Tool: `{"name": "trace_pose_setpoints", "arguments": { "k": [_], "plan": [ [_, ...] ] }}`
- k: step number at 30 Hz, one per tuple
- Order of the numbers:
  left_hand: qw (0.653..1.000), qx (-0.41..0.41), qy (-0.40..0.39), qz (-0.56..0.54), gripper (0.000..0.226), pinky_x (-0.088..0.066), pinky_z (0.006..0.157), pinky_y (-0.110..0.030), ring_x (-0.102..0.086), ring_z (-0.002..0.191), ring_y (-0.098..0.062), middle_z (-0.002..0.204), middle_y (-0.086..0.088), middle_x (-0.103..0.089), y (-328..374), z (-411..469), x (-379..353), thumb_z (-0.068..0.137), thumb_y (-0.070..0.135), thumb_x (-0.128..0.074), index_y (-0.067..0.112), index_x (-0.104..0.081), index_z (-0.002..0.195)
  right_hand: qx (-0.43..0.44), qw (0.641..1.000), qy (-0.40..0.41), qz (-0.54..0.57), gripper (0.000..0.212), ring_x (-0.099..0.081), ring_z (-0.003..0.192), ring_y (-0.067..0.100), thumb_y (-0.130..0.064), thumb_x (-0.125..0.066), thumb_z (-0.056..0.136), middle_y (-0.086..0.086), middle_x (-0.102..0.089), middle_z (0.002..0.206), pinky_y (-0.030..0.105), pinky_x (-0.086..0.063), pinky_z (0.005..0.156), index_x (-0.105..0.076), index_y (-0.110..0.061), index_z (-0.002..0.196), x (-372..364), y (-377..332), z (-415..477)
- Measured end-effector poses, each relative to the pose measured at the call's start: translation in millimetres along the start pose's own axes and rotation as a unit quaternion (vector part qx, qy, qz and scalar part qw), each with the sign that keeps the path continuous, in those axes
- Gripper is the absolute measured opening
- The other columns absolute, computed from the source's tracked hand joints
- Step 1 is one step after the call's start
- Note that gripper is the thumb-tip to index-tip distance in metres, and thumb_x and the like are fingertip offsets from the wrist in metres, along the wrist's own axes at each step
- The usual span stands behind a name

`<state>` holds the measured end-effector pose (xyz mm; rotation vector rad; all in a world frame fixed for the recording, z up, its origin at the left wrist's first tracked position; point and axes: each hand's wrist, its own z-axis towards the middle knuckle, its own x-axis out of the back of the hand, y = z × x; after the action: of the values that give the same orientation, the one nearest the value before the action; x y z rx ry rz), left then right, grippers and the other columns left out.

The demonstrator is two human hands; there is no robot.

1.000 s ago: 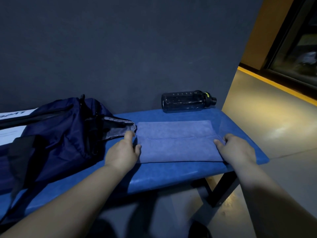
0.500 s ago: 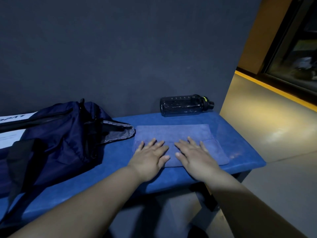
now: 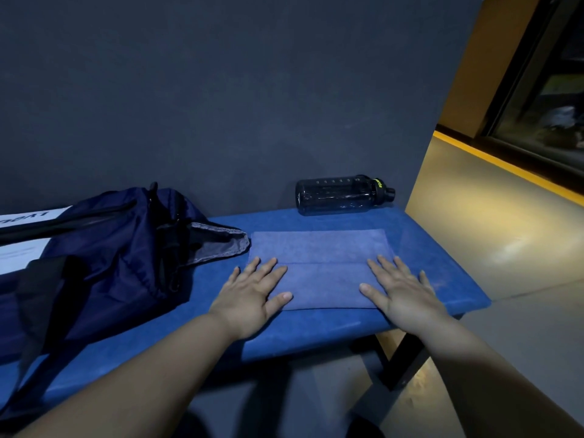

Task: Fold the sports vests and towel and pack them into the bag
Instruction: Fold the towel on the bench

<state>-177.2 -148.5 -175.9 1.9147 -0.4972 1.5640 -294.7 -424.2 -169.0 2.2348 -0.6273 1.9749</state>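
Here, both hands, left hand (image 3: pixel 252 294) and right hand (image 3: pixel 403 290), press flat with fingers spread on the folded towel's (image 3: pixel 319 267) ends.

My left hand (image 3: pixel 252 295) and my right hand (image 3: pixel 404 295) lie flat on the two ends of the folded grey-blue cloth towel (image 3: pixel 319 270), and the middle of the towel between them is uncovered. On my left the dark navy fabric bag (image 3: pixel 110 248) lies slumped on the blue padded bench (image 3: pixel 316 327). Its grey-lined mouth comes just beside the towel's far left corner, so that side is narrow. Behind the towel a bare strip of bench runs to the dark transparent plastic bottle (image 3: pixel 338 196), which lies on its side against the dark grey wall (image 3: pixel 221 105). On the right the bench ends near my right hand.
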Motion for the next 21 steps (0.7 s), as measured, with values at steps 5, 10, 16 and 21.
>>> {"name": "trace_pose_setpoints", "arguments": {
  "k": [5, 10, 16, 21],
  "plan": [
    [0.997, -0.06, -0.02, -0.04, 0.122, 0.012, 0.117, -0.03, 0.019, 0.144, -0.005, 0.157, 0.019, 0.013, -18.8, -2.0, 3.0, 0.049, 0.098, 0.012, 0.038, -0.004, 0.154, 0.004, 0.998, 0.01, 0.056, 0.072, 0.005, 0.15, 0.012, -0.067, -0.03, 0.092, -0.013, -0.003, 0.163, 0.041, 0.005, 0.121, -0.016, -0.032, 0.153, 2.5, 16.3, 0.8],
    [0.988, -0.078, -0.02, -0.133, 0.104, -0.004, 0.116, -0.017, 0.004, 0.142, 0.004, 0.157, 0.018, -0.004, -38.5, -9.3, 10.5, 0.063, 0.086, -0.05, 0.028, -0.028, 0.147, 0.043, 0.98, -0.053, 0.188, 0.099, -0.011, 0.146, 0.005, -0.085, -0.061, 0.041, -0.026, -0.015, 0.15, 0.035, -0.004, 0.121, -0.037, -0.045, 0.129, 19.8, 35.3, -5.4],
    [0.981, -0.059, 0.02, -0.185, 0.066, -0.018, 0.108, -0.011, -0.031, 0.137, -0.004, 0.144, 0.018, -0.031, -46.8, -8.7, 8.4, 0.066, 0.054, -0.051, 0.029, -0.048, 0.128, 0.051, 0.981, -0.034, 0.184, 0.075, -0.021, 0.129, -0.004, -0.016, -0.073, 0.072, -0.021, -0.021, 0.148, 0.017, -0.022, 0.097, -0.046, -0.036, 0.139, 24.0, 45.6, -1.9],
    [0.965, -0.062, 0.138, -0.213, 0.051, -0.031, 0.105, -0.015, -0.048, 0.123, -0.001, 0.127, 0.019, -0.054, -47.6, -8.9, -0.8, 0.078, 0.061, -0.043, 0.029, -0.063, 0.112, 0.058, 0.974, 0.087, 0.202, 0.031, -0.044, 0.123, 0.009, -0.005, -0.069, 0.082, -0.008, -0.044, 0.126, 0.012, -0.025, 0.092, -0.072, -0.019, 0.11, 22.2, 46.2, -0.1]
  ]
}}
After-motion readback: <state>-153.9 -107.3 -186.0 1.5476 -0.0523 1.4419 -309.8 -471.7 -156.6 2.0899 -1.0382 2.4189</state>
